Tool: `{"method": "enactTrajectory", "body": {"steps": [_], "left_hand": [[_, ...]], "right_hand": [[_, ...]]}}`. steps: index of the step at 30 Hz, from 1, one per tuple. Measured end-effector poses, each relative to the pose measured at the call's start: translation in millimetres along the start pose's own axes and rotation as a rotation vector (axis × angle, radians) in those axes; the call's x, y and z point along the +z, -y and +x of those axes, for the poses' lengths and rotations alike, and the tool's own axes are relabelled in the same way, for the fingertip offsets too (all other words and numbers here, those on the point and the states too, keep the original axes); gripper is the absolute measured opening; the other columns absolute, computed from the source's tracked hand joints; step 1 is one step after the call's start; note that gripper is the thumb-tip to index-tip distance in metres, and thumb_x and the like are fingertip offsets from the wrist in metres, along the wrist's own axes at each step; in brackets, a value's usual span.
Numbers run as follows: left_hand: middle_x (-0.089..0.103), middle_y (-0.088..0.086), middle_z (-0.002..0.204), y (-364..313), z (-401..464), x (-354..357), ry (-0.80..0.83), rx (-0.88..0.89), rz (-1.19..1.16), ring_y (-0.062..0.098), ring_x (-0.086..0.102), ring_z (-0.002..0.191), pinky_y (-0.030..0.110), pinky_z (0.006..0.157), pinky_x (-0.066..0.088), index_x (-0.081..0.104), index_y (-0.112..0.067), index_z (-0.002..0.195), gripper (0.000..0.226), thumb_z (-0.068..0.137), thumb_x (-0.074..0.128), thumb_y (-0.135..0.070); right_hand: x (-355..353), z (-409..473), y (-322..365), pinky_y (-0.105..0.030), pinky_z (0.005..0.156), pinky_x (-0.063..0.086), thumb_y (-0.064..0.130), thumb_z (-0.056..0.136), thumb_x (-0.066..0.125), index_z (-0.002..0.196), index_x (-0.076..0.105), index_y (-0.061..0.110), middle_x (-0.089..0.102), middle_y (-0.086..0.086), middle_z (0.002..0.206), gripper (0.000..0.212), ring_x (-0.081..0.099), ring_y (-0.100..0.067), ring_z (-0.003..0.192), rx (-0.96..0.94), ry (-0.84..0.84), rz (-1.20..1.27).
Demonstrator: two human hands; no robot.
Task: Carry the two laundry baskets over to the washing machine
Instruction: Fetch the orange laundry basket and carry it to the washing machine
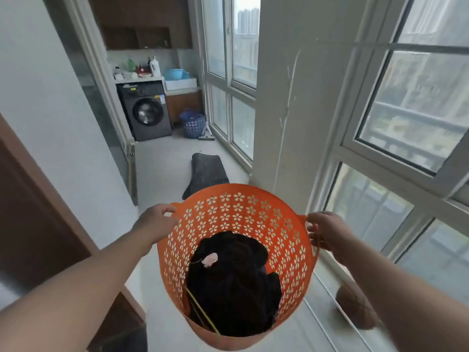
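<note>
An orange laundry basket with flower-shaped holes hangs in front of me above the floor, with dark clothes piled inside. My left hand grips its left handle and my right hand grips its right handle. At the far end of the balcony stands a dark grey washing machine with its round door shut. A blue laundry basket sits on the floor just right of the machine.
A dark mat lies on the floor between me and the machine. A pillar and tall windows line the right side, a wall and brown door the left. Bottles and a blue basin sit on the counter above the machine. A brown ball rests at the right.
</note>
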State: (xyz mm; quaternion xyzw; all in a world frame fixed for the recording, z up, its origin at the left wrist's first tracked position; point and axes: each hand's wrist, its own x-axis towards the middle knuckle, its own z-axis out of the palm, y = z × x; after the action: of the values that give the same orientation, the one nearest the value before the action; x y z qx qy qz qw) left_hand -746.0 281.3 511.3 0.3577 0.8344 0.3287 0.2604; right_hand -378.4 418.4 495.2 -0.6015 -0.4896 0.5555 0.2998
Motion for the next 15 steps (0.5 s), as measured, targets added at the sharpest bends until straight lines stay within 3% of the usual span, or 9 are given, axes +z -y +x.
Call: {"method": "enactTrajectory", "body": {"steps": [4, 7, 12, 15], "left_hand": [[0.07, 0.003, 0.101, -19.9, 66.9, -5.2, -0.052, -0.094, -0.125, 0.023, 0.07, 0.089, 0.04, 0.08, 0.061, 0.064, -0.023, 0.115, 0.024, 0.092, 0.067, -0.028], [0.073, 0.006, 0.105, -38.0, 120.1, -6.1, -0.088, -0.172, -0.159, 0.026, 0.072, 0.093, 0.04, 0.079, 0.06, 0.065, -0.022, 0.116, 0.025, 0.092, 0.068, -0.029], [0.073, 0.006, 0.108, -67.7, 199.7, -22.4, -0.173, -0.237, -0.205, 0.025, 0.071, 0.095, 0.036, 0.072, 0.055, 0.063, -0.021, 0.119, 0.029, 0.094, 0.068, -0.034], [0.074, 0.005, 0.106, -74.3, 245.9, -40.9, -0.207, -0.259, -0.239, 0.024, 0.072, 0.094, 0.041, 0.081, 0.059, 0.064, -0.022, 0.116, 0.029, 0.091, 0.07, -0.036]], "right_hand": [[40.6, 97.5, 35.2, -0.034, 0.055, 0.045, 0.008, 0.095, 0.061, 0.107, 0.066, -0.004, 0.057, -0.018, 0.084, 0.018, 0.053, -0.022, 0.062, -0.022, 0.067, 0.017], [71.0, 174.7, 65.7, -0.03, 0.049, 0.043, 0.011, 0.092, 0.062, 0.108, 0.068, -0.003, 0.057, -0.017, 0.084, 0.022, 0.051, -0.021, 0.058, -0.007, 0.12, 0.017], [126.1, 277.5, 146.1, -0.03, 0.052, 0.043, 0.014, 0.094, 0.062, 0.1, 0.068, 0.001, 0.059, -0.01, 0.075, 0.015, 0.052, -0.019, 0.057, -0.043, 0.237, 0.008], [166.6, 327.3, 191.9, -0.024, 0.044, 0.039, 0.014, 0.094, 0.061, 0.092, 0.066, 0.007, 0.058, -0.005, 0.071, 0.009, 0.05, -0.016, 0.051, -0.069, 0.255, 0.035]]}}
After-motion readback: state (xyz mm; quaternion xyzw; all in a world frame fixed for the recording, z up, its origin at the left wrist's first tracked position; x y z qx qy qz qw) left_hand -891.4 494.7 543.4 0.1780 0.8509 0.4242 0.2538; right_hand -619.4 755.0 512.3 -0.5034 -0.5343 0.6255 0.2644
